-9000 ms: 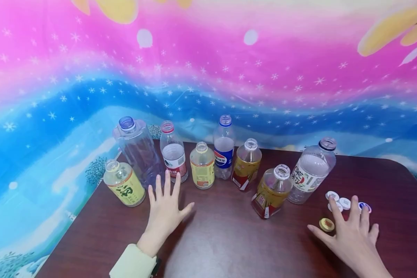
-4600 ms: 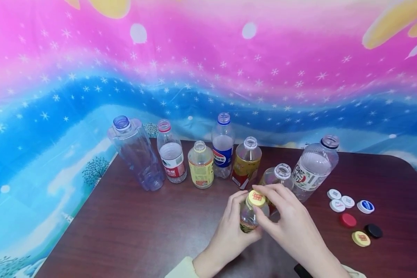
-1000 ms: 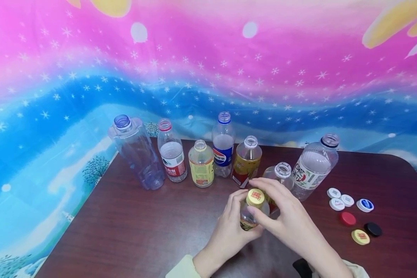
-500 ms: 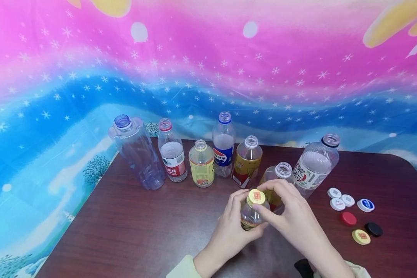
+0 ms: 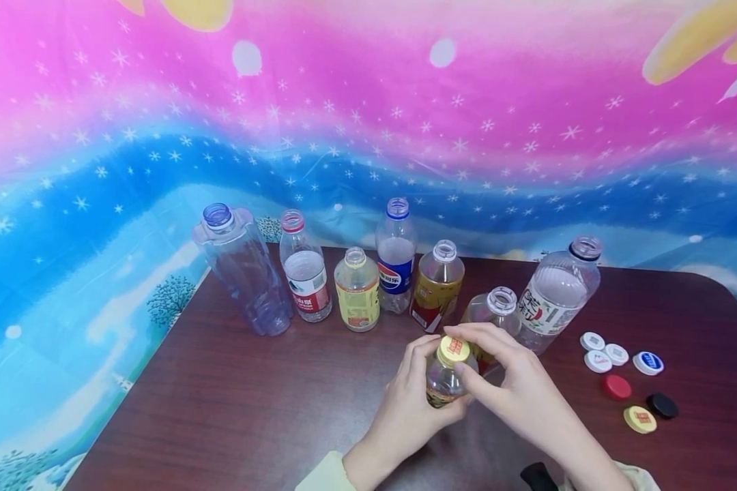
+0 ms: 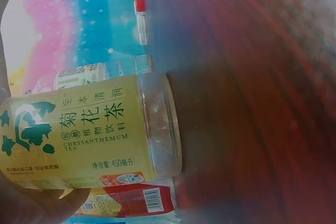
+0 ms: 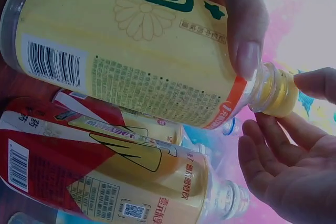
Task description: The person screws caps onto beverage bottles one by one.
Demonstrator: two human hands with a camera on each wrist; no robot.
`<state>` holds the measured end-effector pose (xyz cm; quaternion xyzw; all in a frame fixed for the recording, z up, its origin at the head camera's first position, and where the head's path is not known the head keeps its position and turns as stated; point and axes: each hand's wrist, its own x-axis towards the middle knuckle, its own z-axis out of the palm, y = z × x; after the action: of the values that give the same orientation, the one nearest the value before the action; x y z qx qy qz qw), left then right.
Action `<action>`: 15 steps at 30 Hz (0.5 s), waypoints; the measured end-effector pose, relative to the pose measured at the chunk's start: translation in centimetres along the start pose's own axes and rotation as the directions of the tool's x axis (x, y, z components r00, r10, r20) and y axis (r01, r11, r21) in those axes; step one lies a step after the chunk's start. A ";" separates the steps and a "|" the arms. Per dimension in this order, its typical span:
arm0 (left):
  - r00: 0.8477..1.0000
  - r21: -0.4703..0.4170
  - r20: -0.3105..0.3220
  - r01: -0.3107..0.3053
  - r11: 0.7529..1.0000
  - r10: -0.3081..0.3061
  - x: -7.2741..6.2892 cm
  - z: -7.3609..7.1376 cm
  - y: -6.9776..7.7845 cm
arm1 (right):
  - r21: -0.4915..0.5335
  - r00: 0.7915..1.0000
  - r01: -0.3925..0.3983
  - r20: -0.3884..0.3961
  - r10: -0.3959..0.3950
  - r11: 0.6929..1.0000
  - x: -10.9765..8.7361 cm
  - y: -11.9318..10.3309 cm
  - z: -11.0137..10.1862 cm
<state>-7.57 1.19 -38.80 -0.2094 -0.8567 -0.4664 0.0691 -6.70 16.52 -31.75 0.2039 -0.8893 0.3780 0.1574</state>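
My left hand (image 5: 405,402) grips a chrysanthemum tea bottle (image 6: 79,129) with a yellow label, held upright at the front middle of the table. On its mouth sits a yellow cap (image 5: 453,349) with red print. My right hand (image 5: 512,378) pinches this cap between thumb and fingers; the right wrist view shows the thumb on one side of the cap (image 7: 281,94) and fingertips on the other. My left thumb lies along the bottle's shoulder there. In the left wrist view the bottle's base is right at the tabletop (image 6: 252,103).
Uncapped bottles stand along the back: a large bluish one (image 5: 246,279), a red-labelled one (image 5: 307,286), a yellow-labelled one (image 5: 357,296), a Pepsi bottle (image 5: 396,273), two gold-red ones (image 5: 436,293) and a white-labelled one (image 5: 549,300). Several loose caps (image 5: 617,387) lie at right.
Nine seconds ago both hands were open and apart, the tea bottle uncapped at far left. Since then it came to the front middle with a cap on. Lately the right fingers shift around the cap.
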 end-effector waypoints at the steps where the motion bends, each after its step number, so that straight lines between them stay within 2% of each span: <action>1: 1.000 -0.002 0.000 0.003 1.000 -0.003 0.0 0.0 0.0 | -0.001 1.000 -0.012 -0.005 0.012 1.000 0.0 0.0 0.0; 11: 1.000 -0.004 -0.019 -0.015 1.000 0.015 0.0 0.2 0.0 | -0.032 0.988 -0.143 -0.064 0.141 0.989 0.5 -0.3 0.2; 15: 0.999 0.007 -0.027 -0.028 1.000 0.028 -0.1 0.1 -0.1 | -0.069 0.992 -0.115 -0.057 0.111 0.991 0.5 -0.4 0.6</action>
<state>-7.56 1.21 -38.96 -0.2149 -0.8541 -0.4654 0.0881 -7.02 15.69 -31.71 0.1373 -0.9080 0.3591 0.1664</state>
